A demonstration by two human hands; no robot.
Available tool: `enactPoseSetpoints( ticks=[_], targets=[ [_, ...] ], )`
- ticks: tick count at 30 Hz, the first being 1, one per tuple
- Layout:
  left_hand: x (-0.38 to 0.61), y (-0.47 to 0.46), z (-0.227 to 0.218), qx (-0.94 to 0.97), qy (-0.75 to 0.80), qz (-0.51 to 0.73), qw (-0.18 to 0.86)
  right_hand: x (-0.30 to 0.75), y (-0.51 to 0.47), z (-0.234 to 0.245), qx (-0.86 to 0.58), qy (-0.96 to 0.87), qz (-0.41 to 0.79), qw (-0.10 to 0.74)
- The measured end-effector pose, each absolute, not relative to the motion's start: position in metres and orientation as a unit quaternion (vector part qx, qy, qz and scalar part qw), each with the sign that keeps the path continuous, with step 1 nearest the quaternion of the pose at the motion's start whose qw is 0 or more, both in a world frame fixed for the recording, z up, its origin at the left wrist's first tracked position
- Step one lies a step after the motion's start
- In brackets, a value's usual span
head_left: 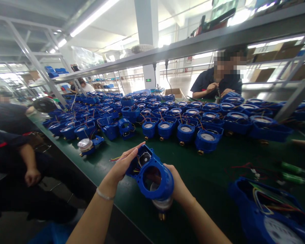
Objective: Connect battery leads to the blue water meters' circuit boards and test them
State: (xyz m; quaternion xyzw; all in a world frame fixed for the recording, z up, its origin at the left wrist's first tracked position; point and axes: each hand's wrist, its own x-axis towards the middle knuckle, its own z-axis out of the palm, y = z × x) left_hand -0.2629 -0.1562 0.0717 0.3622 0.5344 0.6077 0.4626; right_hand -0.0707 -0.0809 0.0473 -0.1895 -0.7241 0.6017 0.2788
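Both my hands hold one blue water-meter housing (152, 176) over the near edge of the green table (210, 169). My left hand (122, 166) grips its left side with the fingers stretched along the top. My right hand (178, 183) wraps round its right side. A round opening faces me, thin coloured wires trail out at the left, and a brass fitting (162, 216) hangs beneath.
Several blue meters (185, 130) stand in rows across the table. One blue housing (269, 210) with wires lies at the near right, beside green cells (293, 173). A person (218, 84) works opposite; seated people (12, 149) are at the left. A shelf frame (292, 98) slants at the right.
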Motion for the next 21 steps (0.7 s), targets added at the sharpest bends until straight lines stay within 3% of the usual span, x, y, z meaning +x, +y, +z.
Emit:
enactPoseSetpoints(
  ticks=[8,12,21],
  targets=[
    [-0.27,-0.132,0.064,0.377,0.532,0.566,0.504,-0.053,-0.074,0.037,-0.324,-0.584,0.693,0.271],
    [-0.269,-0.121,0.066,0.412,0.538,0.509,0.53,-0.039,-0.077,0.037,-0.395,-0.577,0.639,0.32],
    [-0.26,-0.095,0.068,0.498,0.566,0.398,0.523,-0.032,-0.097,0.036,-0.371,-0.618,0.635,0.276]
  ],
)
